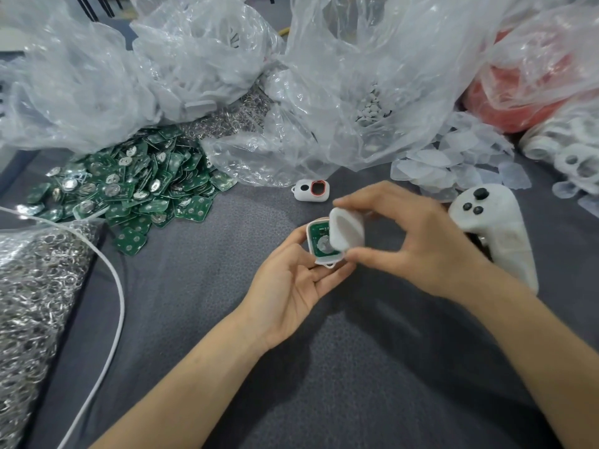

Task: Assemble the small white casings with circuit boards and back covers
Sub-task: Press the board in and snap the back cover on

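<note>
My left hand (291, 280) cradles a small white casing (319, 256) with a green circuit board (316, 236) lying inside it. My right hand (411, 241) pinches a white back cover (345, 233) between thumb and fingers, tilted over the right side of the casing and partly hiding the board. A heap of loose green circuit boards (136, 186) lies on the dark cloth at the left. Clear back covers (453, 166) are scattered at the right. One assembled white casing with a red ring (311, 190) lies just beyond my hands.
A white controller (499, 228) lies right of my right hand. Crumpled clear plastic bags (356, 76) fill the back. A bag of metal rings (35, 286) and a white cable (110, 306) sit at the left. White casings (570, 157) pile at the far right.
</note>
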Action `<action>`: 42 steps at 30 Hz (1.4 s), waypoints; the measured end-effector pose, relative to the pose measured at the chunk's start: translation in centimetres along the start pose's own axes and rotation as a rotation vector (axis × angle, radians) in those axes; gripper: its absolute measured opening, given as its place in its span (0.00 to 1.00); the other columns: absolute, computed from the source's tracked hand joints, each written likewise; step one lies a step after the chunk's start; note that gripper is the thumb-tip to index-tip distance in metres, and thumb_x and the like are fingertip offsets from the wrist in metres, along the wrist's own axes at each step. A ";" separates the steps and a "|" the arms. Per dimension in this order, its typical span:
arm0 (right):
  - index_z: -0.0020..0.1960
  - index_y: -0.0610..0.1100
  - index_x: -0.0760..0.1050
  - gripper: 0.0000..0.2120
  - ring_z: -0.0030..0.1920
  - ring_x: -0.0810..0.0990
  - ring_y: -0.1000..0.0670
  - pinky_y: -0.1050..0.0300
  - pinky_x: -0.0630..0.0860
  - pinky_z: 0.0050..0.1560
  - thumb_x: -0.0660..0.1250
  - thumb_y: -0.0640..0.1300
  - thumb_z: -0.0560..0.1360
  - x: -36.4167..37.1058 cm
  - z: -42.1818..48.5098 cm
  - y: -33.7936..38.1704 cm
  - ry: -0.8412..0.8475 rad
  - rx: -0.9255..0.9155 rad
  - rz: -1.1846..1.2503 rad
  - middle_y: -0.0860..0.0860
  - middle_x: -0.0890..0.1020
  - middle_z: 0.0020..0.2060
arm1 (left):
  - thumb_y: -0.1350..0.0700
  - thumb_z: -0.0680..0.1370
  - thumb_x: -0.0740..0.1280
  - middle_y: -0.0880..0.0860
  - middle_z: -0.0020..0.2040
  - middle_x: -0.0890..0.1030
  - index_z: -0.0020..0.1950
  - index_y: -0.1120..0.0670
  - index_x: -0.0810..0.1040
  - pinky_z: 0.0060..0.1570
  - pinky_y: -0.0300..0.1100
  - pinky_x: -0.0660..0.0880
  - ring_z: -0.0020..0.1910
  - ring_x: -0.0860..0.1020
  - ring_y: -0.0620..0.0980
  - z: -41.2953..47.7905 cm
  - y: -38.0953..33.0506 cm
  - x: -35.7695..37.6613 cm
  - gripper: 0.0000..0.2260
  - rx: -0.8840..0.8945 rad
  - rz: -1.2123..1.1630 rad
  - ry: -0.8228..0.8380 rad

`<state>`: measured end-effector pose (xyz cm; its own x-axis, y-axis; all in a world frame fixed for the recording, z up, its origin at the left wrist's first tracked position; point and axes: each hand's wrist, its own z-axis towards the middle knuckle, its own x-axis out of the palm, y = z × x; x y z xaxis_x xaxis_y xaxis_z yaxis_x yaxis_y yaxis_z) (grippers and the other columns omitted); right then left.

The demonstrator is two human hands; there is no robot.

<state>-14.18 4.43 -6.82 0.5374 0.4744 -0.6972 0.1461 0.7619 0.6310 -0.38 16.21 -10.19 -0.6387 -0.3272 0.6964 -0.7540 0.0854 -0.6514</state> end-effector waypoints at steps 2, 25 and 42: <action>0.62 0.44 0.77 0.24 0.57 0.76 0.55 0.60 0.72 0.60 0.77 0.40 0.67 1.1 -0.1 0.2 0.039 -0.011 0.001 0.51 0.78 0.56 | 0.68 0.74 0.55 0.68 0.61 0.77 0.67 0.62 0.70 0.56 0.47 0.79 0.63 0.75 0.64 -0.1 -0.1 0.1 0.22 0.001 0.000 0.013; 0.57 0.43 0.80 0.17 0.57 0.77 0.58 0.65 0.72 0.59 0.76 0.40 0.69 2.3 0.1 0.0 0.053 0.042 0.124 0.53 0.79 0.56 | 0.61 0.78 0.61 0.62 0.58 0.80 0.70 0.59 0.68 0.56 0.45 0.78 0.58 0.80 0.55 -0.2 0.6 -0.5 0.20 0.084 0.098 0.059; 0.47 0.43 0.82 0.08 0.44 0.84 0.55 0.65 0.78 0.44 0.70 0.43 0.70 1.6 -0.2 -0.6 0.058 0.484 0.766 0.49 0.86 0.41 | 0.66 0.81 0.54 0.55 0.70 0.70 0.73 0.42 0.54 0.54 0.40 0.77 0.56 0.81 0.50 -0.6 1.0 -0.3 0.26 0.180 0.581 0.163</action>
<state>-13.53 4.80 -8.36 0.5906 0.8062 -0.0351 0.1059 -0.0343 0.9938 -0.98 17.02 -10.86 -0.9622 -0.1264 0.2411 -0.2480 0.0415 -0.9679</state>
